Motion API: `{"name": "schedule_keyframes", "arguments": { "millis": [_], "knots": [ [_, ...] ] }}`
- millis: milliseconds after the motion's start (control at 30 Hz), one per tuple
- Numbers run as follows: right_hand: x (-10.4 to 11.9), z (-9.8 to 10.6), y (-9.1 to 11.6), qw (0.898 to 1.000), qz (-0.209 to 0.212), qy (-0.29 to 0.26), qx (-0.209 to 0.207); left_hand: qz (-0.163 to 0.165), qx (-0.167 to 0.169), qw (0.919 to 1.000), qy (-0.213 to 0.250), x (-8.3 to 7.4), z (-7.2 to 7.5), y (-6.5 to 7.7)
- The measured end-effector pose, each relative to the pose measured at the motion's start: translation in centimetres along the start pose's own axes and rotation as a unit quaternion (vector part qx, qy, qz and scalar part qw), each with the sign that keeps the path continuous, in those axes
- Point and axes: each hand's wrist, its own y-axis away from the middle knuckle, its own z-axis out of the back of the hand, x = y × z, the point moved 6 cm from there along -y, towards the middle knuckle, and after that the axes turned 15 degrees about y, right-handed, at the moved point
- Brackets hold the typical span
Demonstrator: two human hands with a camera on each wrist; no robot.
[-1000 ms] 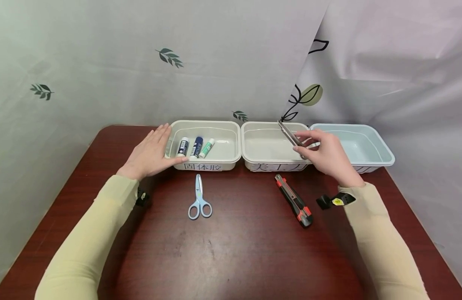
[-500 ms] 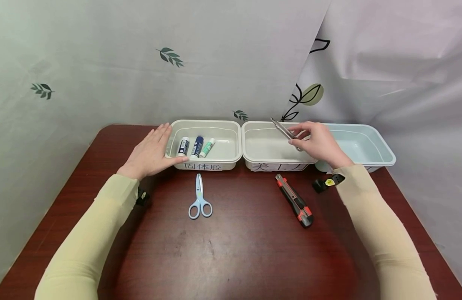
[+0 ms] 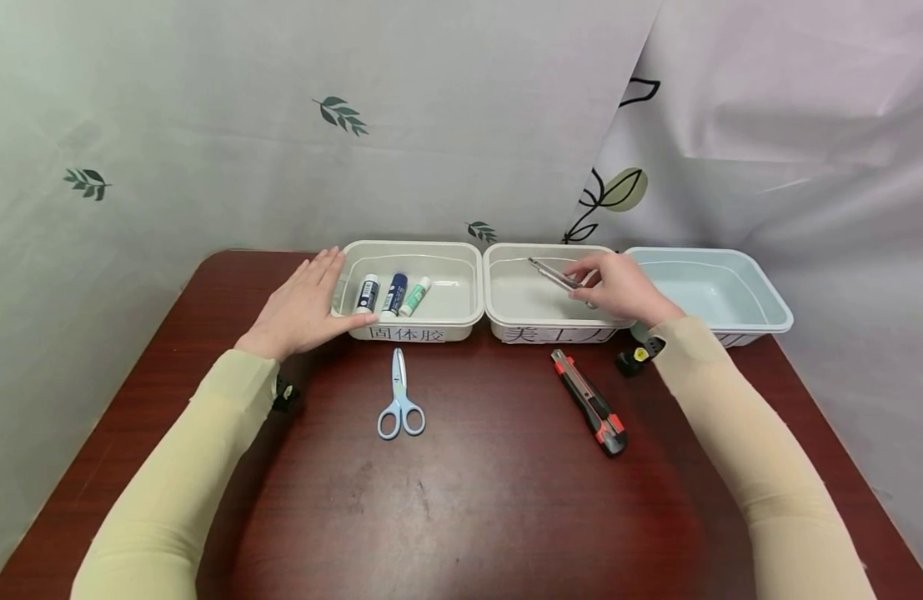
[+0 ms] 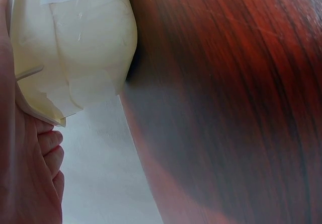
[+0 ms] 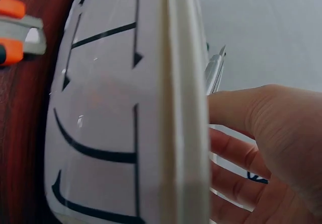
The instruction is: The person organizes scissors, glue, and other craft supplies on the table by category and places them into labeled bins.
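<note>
My right hand (image 3: 614, 285) pinches a slim silver utility knife (image 3: 554, 273) between thumb and fingers, low over the middle bin (image 3: 509, 321). In the right wrist view the knife's silver tip (image 5: 216, 70) shows past the bin's rim (image 5: 186, 133), while the rest is hidden. My left hand (image 3: 299, 304) lies with straight fingers along the left end of the left bin (image 3: 461, 321), its thumb on the front rim. Inside that bin are two dark-blue-and-white glue sticks (image 3: 394, 294) and a green one (image 3: 415, 297).
A black-and-red utility knife (image 3: 589, 402) lies on the dark red table (image 3: 491, 500) in front of the middle bin. Blue scissors (image 3: 398, 396) lie before the left bin. A pale blue bin (image 3: 776, 321) stands at the right end of the row. A patterned curtain (image 3: 431, 125) hangs behind.
My right hand has moved left and down with the silver utility knife, from the middle bin's right side into its opening. The left hand has stayed put.
</note>
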Motion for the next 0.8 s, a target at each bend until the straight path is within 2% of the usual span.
{"name": "schedule_keyframes", "arguments": {
  "millis": [400,667,800],
  "knots": [
    [0.1,-1.7,-0.7,0.998,0.041,0.029,0.032,0.000,0.000,1.0000,-0.001,0.0,0.0,0.0],
    [0.2,-2.1,-0.8,0.997,0.042,0.046,0.035,0.001,0.001,1.0000,0.000,0.0,0.0,0.0],
    [0.1,-2.3,-0.8,0.998,0.033,0.036,0.045,-0.001,0.000,1.0000,-0.002,-0.1,0.0,0.0]
  ]
}}
